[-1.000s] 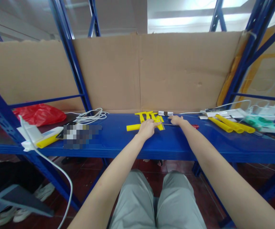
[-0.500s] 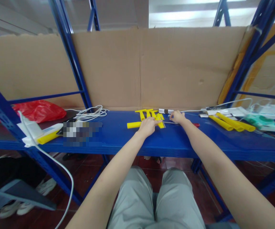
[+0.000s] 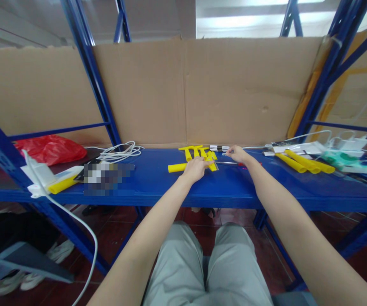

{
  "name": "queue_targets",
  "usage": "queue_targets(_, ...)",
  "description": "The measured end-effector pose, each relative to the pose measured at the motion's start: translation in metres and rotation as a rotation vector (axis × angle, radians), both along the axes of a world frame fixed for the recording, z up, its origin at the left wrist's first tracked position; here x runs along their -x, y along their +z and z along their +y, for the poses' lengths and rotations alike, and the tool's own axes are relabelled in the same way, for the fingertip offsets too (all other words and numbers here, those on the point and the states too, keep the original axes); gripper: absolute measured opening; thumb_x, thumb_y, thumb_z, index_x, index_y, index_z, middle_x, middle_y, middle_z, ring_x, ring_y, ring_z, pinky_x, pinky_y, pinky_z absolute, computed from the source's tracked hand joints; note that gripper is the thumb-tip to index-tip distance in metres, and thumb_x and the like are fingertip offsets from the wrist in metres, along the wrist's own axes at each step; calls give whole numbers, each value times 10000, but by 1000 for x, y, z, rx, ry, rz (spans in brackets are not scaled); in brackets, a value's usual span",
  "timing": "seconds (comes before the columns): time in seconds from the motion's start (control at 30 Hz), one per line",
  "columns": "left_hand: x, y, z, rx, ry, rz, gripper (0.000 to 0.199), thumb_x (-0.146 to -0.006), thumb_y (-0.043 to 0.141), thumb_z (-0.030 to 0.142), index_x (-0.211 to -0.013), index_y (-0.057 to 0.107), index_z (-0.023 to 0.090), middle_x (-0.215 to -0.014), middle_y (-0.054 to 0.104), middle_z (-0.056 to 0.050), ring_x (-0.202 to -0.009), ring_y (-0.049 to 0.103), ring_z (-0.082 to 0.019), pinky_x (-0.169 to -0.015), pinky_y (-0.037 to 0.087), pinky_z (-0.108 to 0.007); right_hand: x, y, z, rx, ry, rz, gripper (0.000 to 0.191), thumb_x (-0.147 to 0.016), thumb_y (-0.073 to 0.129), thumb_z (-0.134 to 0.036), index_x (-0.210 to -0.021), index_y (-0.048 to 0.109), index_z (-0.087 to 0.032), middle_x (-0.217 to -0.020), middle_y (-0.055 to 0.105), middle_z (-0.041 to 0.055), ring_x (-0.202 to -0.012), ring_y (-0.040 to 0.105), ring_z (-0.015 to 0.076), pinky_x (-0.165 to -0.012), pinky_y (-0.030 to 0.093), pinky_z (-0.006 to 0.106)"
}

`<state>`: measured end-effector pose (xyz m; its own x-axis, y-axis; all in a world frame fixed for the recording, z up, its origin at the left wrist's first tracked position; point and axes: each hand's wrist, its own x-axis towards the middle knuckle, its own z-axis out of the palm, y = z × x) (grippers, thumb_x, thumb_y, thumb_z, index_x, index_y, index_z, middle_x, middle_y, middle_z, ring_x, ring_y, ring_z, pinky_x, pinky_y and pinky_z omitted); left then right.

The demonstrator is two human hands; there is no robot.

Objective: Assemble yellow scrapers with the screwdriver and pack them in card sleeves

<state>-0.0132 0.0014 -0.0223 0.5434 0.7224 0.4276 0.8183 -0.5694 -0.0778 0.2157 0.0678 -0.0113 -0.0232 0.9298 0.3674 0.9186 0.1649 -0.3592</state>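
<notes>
My left hand (image 3: 196,168) is curled over a smooth yellow plastic tube (image 3: 177,168), gripping it against the blue metal shelf (image 3: 154,178); the tube's end sticks out to the left of my palm, and my index finger points right, over a flat yellow piece with a pale edge (image 3: 214,167). My right hand (image 3: 239,154) is beside it, farther right and a little farther from me, fingers bent and tips close together; I cannot tell whether they pinch anything. A thin metal-shafted tool with a red handle (image 3: 230,163) lies between my hands, running behind my right wrist. Just beyond my left hand stand out several yellow T-shaped plastic pieces (image 3: 188,154), and next to them, near my right fingertips, a black-and-white striped bundle (image 3: 219,148). Well to the right lie loose yellow tubes (image 3: 301,161), with a dark strip (image 3: 282,143) behind them whose pale marks are too small to read.
</notes>
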Motion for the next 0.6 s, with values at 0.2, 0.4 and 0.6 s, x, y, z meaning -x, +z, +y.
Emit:
queue_targets(0.2,0,1,-1,10,22,-1,389,-906,458,220,-1267,562,321,-1047,631,-56,-1026,565,-194,-865,456,-303,10,-5,-19,-24,345,340,170,-745,554,-333,-712,589,-170,-811,640,38,-804,573,182,-816,433,329)
queue_targets(0.4,0,1,1,-16,87,15,381,-894,485,225,-1258,571,298,-1051,629,-67,-1032,566,-206,-861,461,-312,35,-12,-30,51,627,364,234,-712,575,-414,-704,555,-181,-783,591,22,-765,534,168,-791,425,349)
queue_targets(0.6,-1,2,0,-56,62,41,376,-898,466,202,-1248,577,283,-1027,631,-66,-1010,558,-198,-868,453,-312,46,-17,-24,-100,683,215,161,-756,536,-312,-655,548,-187,-806,568,38,-816,518,180,-824,405,355)
